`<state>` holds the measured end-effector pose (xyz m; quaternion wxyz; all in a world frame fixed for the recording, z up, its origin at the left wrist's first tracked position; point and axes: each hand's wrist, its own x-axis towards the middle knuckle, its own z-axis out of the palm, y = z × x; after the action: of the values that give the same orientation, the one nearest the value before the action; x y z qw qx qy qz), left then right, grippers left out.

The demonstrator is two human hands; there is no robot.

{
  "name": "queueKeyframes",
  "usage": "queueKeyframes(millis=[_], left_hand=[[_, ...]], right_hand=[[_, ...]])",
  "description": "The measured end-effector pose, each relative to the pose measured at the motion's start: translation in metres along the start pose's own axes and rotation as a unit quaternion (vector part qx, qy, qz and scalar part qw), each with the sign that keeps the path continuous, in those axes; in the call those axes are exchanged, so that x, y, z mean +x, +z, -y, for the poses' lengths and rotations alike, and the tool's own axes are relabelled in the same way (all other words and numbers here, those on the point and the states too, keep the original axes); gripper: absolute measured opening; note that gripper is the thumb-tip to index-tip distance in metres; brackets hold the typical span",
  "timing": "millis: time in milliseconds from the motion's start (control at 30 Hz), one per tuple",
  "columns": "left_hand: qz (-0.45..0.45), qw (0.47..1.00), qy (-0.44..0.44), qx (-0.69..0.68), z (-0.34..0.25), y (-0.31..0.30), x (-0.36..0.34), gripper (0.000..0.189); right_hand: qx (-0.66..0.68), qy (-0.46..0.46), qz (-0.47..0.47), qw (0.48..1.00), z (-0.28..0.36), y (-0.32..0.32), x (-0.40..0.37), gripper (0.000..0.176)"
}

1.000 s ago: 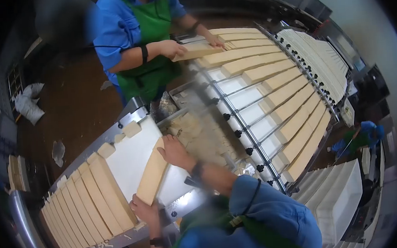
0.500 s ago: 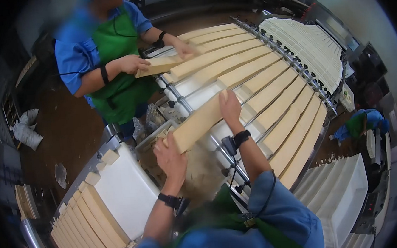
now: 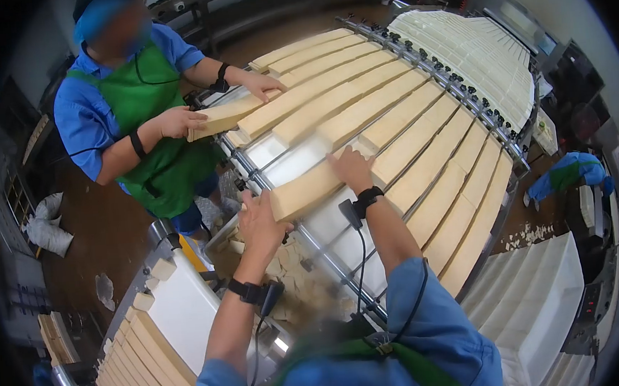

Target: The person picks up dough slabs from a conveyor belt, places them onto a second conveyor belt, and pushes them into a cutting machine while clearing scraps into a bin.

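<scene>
A pale yellow slab [image 3: 308, 190] lies slantwise between my two hands, over the near edge of the conveyor. My left hand [image 3: 258, 222] is closed round its near left end. At its far right end, my right hand [image 3: 352, 168] grips the slab beside the rows of long strips [image 3: 411, 153]. A metal rail [image 3: 320, 248] runs below the slab. Across the conveyor a co-worker [image 3: 138, 97] in a green apron holds another slab [image 3: 225, 117] with both hands.
At the lower left, a white board [image 3: 191, 298] bears cut strips [image 3: 141, 355]. Broken pieces [image 3: 286, 273] fill a bin under the rail. White trays [image 3: 532, 292] stand at the lower right. Another person [image 3: 570, 175] bends over at the far right.
The slab between my hands has come down lower and now lies closer to the conveyor, its right end near the strips. The co-worker's hands and slab appear further left in view.
</scene>
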<state>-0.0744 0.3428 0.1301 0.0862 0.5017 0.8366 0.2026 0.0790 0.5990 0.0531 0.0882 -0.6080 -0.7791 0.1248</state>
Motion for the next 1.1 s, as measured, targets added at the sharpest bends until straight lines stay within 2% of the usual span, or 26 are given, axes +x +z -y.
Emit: queueKeyframes(millis=[67, 133, 200, 233, 267, 300, 333, 400, 433, 500, 533, 600, 700, 733, 800, 833, 867, 900, 933, 1000, 1100], left_hand=[[-0.016, 0.999, -0.002, -0.033, -0.001, 0.002, -0.002, 0.091], [-0.028, 0.997, -0.007, -0.069, -0.002, 0.01, 0.001, 0.085], [-0.087, 0.984, -0.052, -0.148, -0.004, 0.035, 0.012, 0.083], [-0.087, 0.984, -0.052, -0.148, -0.005, 0.051, 0.017, 0.083], [-0.11, 0.975, -0.096, -0.169, -0.007, 0.067, 0.022, 0.079], [-0.133, 0.963, -0.137, -0.192, -0.01, 0.076, 0.026, 0.074], [-0.134, 0.962, -0.134, -0.195, -0.014, 0.074, 0.028, 0.074], [-0.136, 0.946, -0.174, -0.239, -0.018, 0.069, 0.024, 0.061], [-0.136, 0.946, -0.174, -0.239, -0.015, 0.071, 0.023, 0.061], [-0.138, 0.921, -0.17, -0.322, -0.002, 0.074, 0.022, 0.048], [-0.14, 0.921, -0.169, -0.323, 0.008, 0.081, 0.021, 0.048], [-0.153, 0.92, -0.114, -0.342, 0.024, 0.091, 0.02, 0.042], [-0.136, 0.898, -0.097, -0.406, 0.036, 0.084, 0.012, 0.046], [-0.16, 0.9, -0.098, -0.393, 0.038, 0.079, 0.004, 0.044], [-0.177, 0.89, -0.117, -0.404, 0.044, 0.062, -0.021, 0.048], [-0.19, 0.881, -0.137, -0.411, 0.051, 0.06, -0.036, 0.051], [-0.194, 0.879, -0.138, -0.412, 0.063, 0.058, -0.051, 0.051], [-0.2, 0.91, -0.132, -0.338, 0.08, 0.059, -0.067, 0.054], [-0.204, 0.935, -0.125, -0.26, 0.094, 0.061, -0.084, 0.057], [-0.214, 0.94, -0.142, -0.224, 0.109, 0.062, -0.122, 0.059], [-0.205, 0.952, -0.141, -0.18, 0.132, 0.055, -0.177, 0.061]], right_hand=[[-0.007, -0.013, -0.003, 1.0, 0.004, -0.002, -0.005, 0.07], [-0.107, -0.037, -0.144, 0.983, 0.011, 0.006, -0.011, 0.079], [-0.1, -0.048, -0.124, 0.986, 0.021, 0.002, -0.022, 0.077], [-0.092, -0.058, -0.106, 0.988, 0.026, 0.002, -0.028, 0.075], [-0.093, -0.058, -0.107, 0.988, 0.033, 0.005, -0.04, 0.075], [-0.045, -0.091, -0.114, 0.988, 0.038, 0.011, -0.052, 0.073], [0.003, -0.124, -0.122, 0.985, 0.043, 0.016, -0.062, 0.07], [0.107, -0.159, -0.017, 0.981, 0.058, 0.002, -0.09, 0.068], [0.107, -0.159, -0.016, 0.981, 0.061, 0.016, -0.1, 0.068], [0.196, -0.264, -0.087, 0.94, 0.065, 0.041, -0.121, 0.069], [0.195, -0.265, -0.088, 0.94, 0.064, 0.044, -0.128, 0.069], [0.163, -0.308, -0.112, 0.931, 0.063, 0.043, -0.131, 0.068], [0.085, -0.315, -0.099, 0.94, 0.068, 0.031, -0.137, 0.063], [0.081, -0.317, -0.1, 0.94, 0.069, 0.03, -0.138, 0.063], [-0.009, -0.399, -0.174, 0.9, 0.072, 0.029, -0.138, 0.048], [-0.01, -0.402, -0.174, 0.899, 0.07, 0.039, -0.136, 0.048], [-0.036, -0.425, -0.178, 0.887, 0.067, 0.048, -0.132, 0.038], [-0.062, -0.448, -0.181, 0.873, 0.066, 0.053, -0.131, 0.029], [-0.062, -0.452, -0.182, 0.871, 0.067, 0.05, -0.132, 0.029], [0.001, -0.426, -0.166, 0.889, 0.068, 0.04, -0.134, 0.019], [-0.009, -0.403, -0.151, 0.903, 0.073, 0.036, -0.14, 0.019]])
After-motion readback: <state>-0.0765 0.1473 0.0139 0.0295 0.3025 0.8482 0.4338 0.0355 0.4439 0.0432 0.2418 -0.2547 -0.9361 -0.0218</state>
